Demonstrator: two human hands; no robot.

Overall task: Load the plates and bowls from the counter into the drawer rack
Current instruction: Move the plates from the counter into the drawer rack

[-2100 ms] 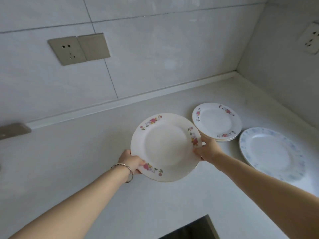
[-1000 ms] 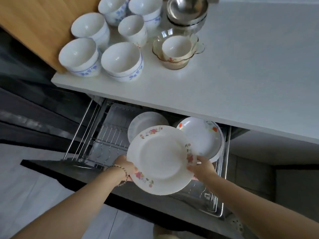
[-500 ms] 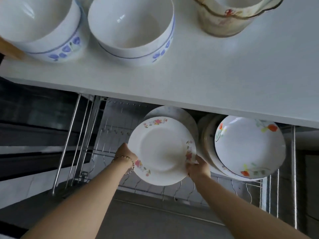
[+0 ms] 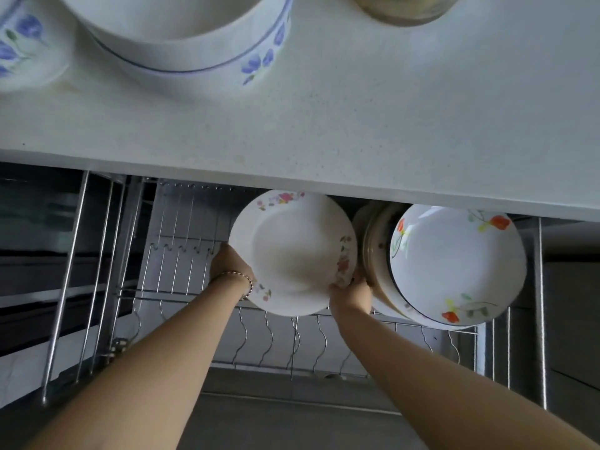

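From your head camera you are looking steeply down over the edge of a pale, faintly speckled tabletop [image 4: 373, 125] that fills the upper half of the view. On it, at the top edge, sits a white bowl with a blue line and blue flowers [image 4: 181, 43]; a second blue-flowered bowl [image 4: 22, 43] is cut off at the left, and the base of an amber glass dish [image 4: 409, 9] shows to the right (only its foot is in view).

Below the tabletop's front edge the wire drawer rack [image 4: 181, 264] is pulled out, its chrome rods and wavy dividers running left to right over a grey floor [image 4: 292, 423]. Dark cabinet fronts flank it on both sides.

Your left hand [image 4: 229, 264] and right hand [image 4: 352, 292] hold a white plate with pink flowers [image 4: 292, 254] upright and facing you, inside the rack, just under the tabletop's lip. Your fingers are clamped on its opposite rims, the left wrist wearing a thin bracelet [image 4: 240, 279]. Just beside it on the right stands a row of plates already in the rack, the front one a white plate with orange flowers [image 4: 454, 267]; your right hand sits between the two.
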